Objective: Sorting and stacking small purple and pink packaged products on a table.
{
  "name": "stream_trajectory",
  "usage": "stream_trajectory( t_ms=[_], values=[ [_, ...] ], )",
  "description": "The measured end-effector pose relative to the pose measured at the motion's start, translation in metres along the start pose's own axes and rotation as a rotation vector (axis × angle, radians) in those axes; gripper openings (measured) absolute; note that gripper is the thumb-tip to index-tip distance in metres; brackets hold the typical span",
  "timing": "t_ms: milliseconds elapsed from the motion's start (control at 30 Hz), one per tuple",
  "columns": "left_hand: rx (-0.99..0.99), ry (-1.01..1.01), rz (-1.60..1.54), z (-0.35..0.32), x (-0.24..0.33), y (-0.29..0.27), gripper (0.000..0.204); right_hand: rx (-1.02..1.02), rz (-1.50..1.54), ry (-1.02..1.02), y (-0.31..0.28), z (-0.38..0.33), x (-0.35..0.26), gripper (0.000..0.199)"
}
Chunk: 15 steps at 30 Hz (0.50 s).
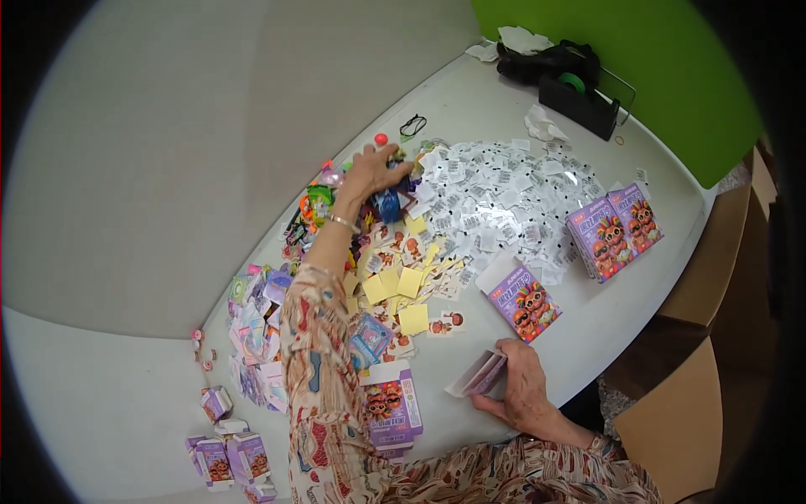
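Your left hand [378,174] curls over toy pile [320,203], can't tell if gripping; your right hand [524,388] pinches purple box [487,375], flap [459,386] open.

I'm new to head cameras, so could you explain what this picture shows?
This single wide picture comes from a camera on the person's head, looking down. There is no machine, only two bare hands. The right hand holds a small open box. The left hand is at a pile of small colourful items; whether it grips one is unclear. On the white table lie white slips, yellow squares and purple boxes, with a tape dispenser by the green panel.
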<state>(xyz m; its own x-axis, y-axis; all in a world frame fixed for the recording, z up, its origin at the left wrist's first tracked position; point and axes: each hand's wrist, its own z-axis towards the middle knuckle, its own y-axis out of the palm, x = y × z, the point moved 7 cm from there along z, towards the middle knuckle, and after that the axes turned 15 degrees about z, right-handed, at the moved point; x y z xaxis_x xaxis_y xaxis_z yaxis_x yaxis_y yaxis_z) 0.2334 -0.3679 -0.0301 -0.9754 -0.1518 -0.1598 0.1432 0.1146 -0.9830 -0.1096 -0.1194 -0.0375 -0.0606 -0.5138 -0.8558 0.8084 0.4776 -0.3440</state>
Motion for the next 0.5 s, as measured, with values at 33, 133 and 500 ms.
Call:
stream_trajectory(
  t_ms=[33, 133, 500],
  values=[
    [-0.018, 0.028, -0.035, -0.011, 0.009, 0.0, 0.073, 0.01, -0.002, -0.001, -0.002, -0.002, 0.001, 0.097],
    [-0.057, 0.133, -0.022, -0.039, 0.019, 0.003, 0.057, 0.036, -0.007, -0.005, -0.006, -0.003, -0.003, 0.095],
    [0.276, -0.134, -0.343, 0.072, -0.044, -0.005, 0.057, -0.01, 0.011, 0.007, 0.003, 0.001, -0.015, 0.089]
  ],
)
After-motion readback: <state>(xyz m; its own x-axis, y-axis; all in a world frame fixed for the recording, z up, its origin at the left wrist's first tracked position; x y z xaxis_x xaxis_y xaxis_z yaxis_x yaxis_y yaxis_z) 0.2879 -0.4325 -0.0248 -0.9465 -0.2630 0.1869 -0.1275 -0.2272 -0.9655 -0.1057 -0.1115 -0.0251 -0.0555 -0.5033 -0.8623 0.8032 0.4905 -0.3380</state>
